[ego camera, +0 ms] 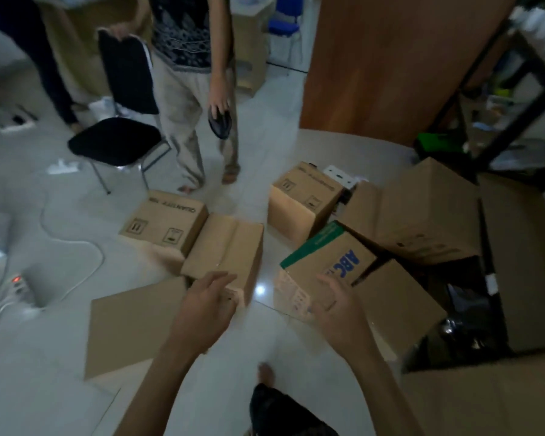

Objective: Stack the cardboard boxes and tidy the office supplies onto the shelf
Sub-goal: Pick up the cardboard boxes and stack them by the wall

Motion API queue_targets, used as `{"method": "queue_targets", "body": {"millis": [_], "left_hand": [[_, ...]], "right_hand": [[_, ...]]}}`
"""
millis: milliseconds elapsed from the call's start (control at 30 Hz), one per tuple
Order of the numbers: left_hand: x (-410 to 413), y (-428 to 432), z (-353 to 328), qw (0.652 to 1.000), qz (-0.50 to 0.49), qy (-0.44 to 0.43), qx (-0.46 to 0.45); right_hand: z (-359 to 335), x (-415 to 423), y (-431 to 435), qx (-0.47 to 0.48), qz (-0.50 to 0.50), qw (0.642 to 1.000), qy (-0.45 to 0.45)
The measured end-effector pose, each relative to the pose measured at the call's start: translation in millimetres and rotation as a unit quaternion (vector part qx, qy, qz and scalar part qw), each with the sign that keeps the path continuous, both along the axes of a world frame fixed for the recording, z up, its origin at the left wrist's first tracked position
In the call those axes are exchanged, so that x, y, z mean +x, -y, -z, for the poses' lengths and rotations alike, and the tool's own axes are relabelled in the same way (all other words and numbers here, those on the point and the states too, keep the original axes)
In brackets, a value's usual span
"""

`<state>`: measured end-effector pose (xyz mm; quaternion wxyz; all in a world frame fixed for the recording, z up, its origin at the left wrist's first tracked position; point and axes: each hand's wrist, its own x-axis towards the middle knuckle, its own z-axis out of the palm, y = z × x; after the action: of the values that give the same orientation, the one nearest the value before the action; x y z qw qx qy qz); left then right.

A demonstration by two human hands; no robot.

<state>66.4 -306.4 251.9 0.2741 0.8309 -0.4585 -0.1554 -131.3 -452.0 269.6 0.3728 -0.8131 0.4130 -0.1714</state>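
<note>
Both hands reach forward over the floor and hold nothing. The left hand (pixel 208 298) has its fingers loosely bent and spread, above the near corner of a plain cardboard box (pixel 224 247). Whether it touches that box cannot be told. The right hand (pixel 335 305) is just as relaxed, palm turned inward, in front of the ABC box (pixel 334 262), a carton with blue letters and a green strip along its left edge. Contact there is also unclear.

Against the far left side of the plain cardboard box lies the QUANTITY box (pixel 164 220), printed side up. To the near left a flat cardboard sheet (pixel 132 325) rests on the pale tiled floor (pixel 60 372). Beyond the ABC box stands a small carton (pixel 302 199), and to its right a larger carton (pixel 428 212). A big open carton (pixel 523 262) fills the right edge.

At the far right stands a dark metal shelf (pixel 527 73) with blurred items. At the far left is a black chair (pixel 117 140), with a standing person (pixel 183 89) behind it. A power strip (pixel 18 287) with a red light and a white cable (pixel 76 243) lie on the left.
</note>
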Motion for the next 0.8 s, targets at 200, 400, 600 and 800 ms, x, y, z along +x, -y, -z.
{"method": "queue_targets", "body": {"millis": [200, 400, 600, 800], "left_hand": [[54.2, -24.5, 9.7, 0.996, -0.087, 0.012, 0.022], [97.7, -46.4, 21.6, 0.987, -0.153, 0.0, 0.036], [126.4, -87.1, 28.6, 0.98, -0.197, -0.014, 0.03], [181.7, -137.8, 38.4, 0.983, -0.181, -0.006, 0.042]], "right_hand": [[19.1, 88.5, 13.4, 0.014, -0.098, 0.995, -0.004], [38.8, 148.9, 10.9, 0.048, -0.158, 0.986, -0.024], [47.1, 184.8, -9.4, 0.039, -0.19, 0.98, -0.049], [55.7, 231.2, -46.9, 0.023, -0.186, 0.981, -0.055]]}}
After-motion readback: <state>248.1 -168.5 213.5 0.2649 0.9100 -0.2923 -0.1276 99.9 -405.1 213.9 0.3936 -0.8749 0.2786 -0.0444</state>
